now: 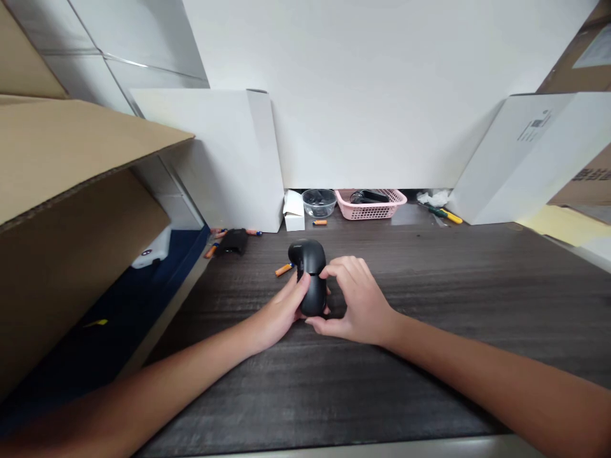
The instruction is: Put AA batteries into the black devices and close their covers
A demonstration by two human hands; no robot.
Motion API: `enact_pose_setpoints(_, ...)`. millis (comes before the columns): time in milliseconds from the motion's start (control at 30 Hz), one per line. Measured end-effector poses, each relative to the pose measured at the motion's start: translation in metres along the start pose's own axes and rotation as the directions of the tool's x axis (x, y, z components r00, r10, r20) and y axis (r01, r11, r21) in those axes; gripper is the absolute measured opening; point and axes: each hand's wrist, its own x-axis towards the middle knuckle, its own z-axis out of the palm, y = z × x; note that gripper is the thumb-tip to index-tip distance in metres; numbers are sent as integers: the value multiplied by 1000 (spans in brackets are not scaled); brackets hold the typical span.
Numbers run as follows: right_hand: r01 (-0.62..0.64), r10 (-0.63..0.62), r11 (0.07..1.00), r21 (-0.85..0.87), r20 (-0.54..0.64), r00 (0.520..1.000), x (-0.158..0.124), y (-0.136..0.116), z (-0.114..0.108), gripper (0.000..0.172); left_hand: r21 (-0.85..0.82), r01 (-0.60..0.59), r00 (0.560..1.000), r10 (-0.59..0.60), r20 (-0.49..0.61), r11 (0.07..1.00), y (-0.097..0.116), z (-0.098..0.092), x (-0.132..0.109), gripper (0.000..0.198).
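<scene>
A dark wood-grain table (410, 388) is reached across by both forearms, and a black rounded plastic device (310, 261), probably a computer mouse, is held upright above its middle. The device is firmly braced from two sides, as a steady hold requires: it is cupped by the left hand (281, 312) and clasped by the curved fingers of the right hand (356, 302). An orange battery (283, 270) lies just beside it.
</scene>
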Motion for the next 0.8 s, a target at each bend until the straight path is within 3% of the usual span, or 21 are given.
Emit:
enact_pose_setpoints(367,-28,28,999,20,-14,1000,-2,5,1,69,-10,10,1000,-10,19,1000,9,8,-2,58)
enact_pose_setpoints(533,19,-19,1000,-16,9,1000,-2,6,-1,61,40,11,999,-13,40,999,12,11,0,62)
enact_pose_setpoints(600,10,-10,1000,-21,-8,1000,-1,9,-2,73,127,-3,999,-3,47,992,13,10,-1,60)
enact_pose_setpoints(733,62,-62,998,-1,54,997,1,16,-6,124,449,-182,981,134,138,875,19,8,-6,59)
enact_pose_setpoints(800,84,-89,995,44,120,989,1,16,-7,128,531,-239,966,141,218,813,22,8,-9,58)
